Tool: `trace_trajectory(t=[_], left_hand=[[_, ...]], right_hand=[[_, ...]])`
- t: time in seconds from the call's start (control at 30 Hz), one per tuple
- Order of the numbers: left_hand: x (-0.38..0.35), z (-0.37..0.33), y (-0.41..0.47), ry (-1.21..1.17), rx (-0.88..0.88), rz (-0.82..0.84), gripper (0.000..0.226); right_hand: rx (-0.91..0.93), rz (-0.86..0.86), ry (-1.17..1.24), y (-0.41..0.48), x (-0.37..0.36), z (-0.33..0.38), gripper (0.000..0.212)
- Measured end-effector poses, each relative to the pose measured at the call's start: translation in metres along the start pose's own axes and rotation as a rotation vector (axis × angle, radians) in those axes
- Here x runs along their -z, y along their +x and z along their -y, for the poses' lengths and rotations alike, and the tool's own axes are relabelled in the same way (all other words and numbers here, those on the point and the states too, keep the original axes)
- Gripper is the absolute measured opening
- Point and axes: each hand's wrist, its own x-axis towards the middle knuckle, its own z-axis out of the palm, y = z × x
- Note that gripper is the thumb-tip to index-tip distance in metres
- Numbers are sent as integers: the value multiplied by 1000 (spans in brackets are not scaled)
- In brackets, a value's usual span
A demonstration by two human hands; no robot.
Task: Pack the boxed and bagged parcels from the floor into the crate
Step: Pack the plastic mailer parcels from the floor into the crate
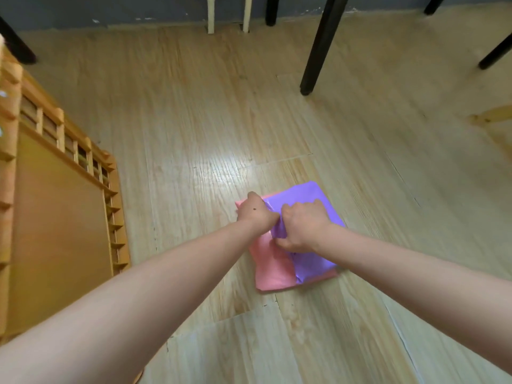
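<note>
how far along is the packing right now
Early on. Done: no parcel shows in the visible part of the crate. In hand: the left hand and right hand grip the purple bag, which lies on the pink bag on the floor. Left: both bags go into the crate.

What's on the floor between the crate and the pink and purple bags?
In the head view, only bare wood-grain floor separates the crate from the pink bag and purple bag; the left forearm crosses above it.
</note>
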Motion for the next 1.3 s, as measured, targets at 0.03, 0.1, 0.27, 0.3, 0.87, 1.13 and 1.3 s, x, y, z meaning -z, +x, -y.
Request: trace_trajectory(t=[0.03, 0.1, 0.27, 0.3, 0.87, 1.13, 1.3], left_hand=[[-1, 0, 2, -108, 46, -11, 31], [1, 2, 1, -275, 91, -29, 39], [17, 9, -16, -328, 67, -97, 52], [24, 8, -19, -324, 49, -109, 51], [170, 12, -183, -237, -439, -355, 21], [269, 58, -213, -280, -301, -612, 60], [317, 96, -225, -739, -60, -398, 26]], right_hand=[[-2, -8, -2, -1, 0, 1, 49], [-20, -4, 23, -3, 3, 1, 43], [-24, 3, 33, -20, 10, -3, 41], [-15, 0, 9, -25, 12, -4, 40], [-169, -375, 902, -99, 194, 15, 20], [-41, -347, 1594, -102, 271, 96, 15], [71, -283, 1749, -90, 293, 181, 11]])
